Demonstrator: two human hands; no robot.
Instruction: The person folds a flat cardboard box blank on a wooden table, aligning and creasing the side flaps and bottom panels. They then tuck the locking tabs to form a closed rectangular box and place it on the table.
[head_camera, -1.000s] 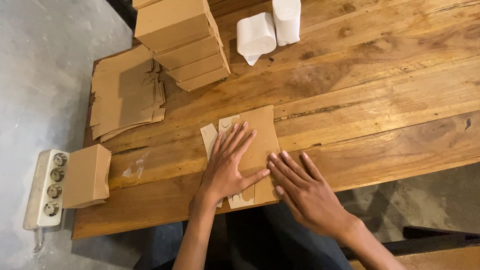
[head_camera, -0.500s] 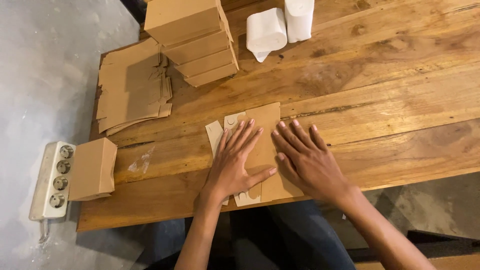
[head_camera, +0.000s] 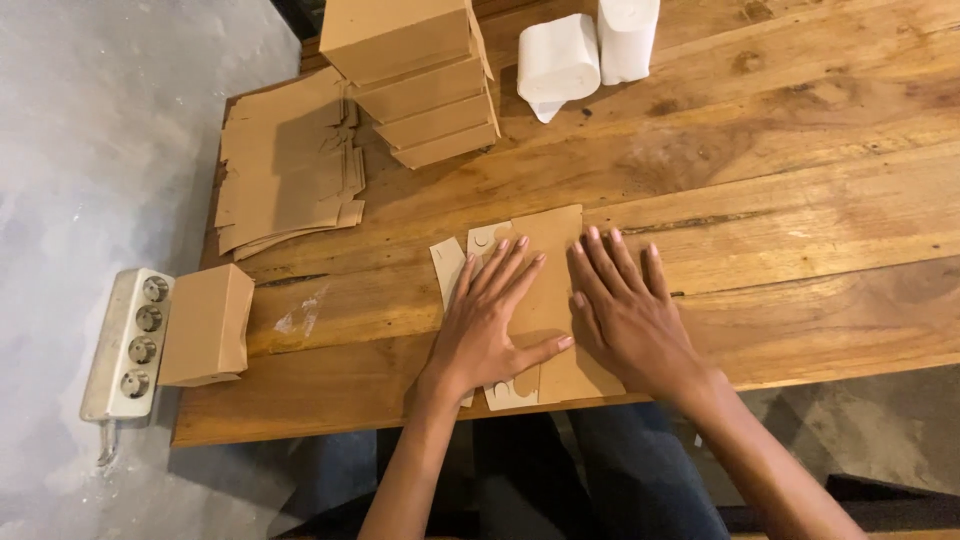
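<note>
Cardboard box blank looks light, thin, bendable; I'd grip its edges, both my hands spread flat on it.

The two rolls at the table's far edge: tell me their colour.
White, both rolls, standing out against the brown wooden table. The head view, the only one, shows them.

Single head cam, steep look-down, close over wooden table edge.

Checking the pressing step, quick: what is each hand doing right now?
Left hand: open, flat, pressing on the flat cardboard piece.
Right hand: open, flat, fingers spread, pressing on the same piece's right part. Neither has a grip on anything.
</note>
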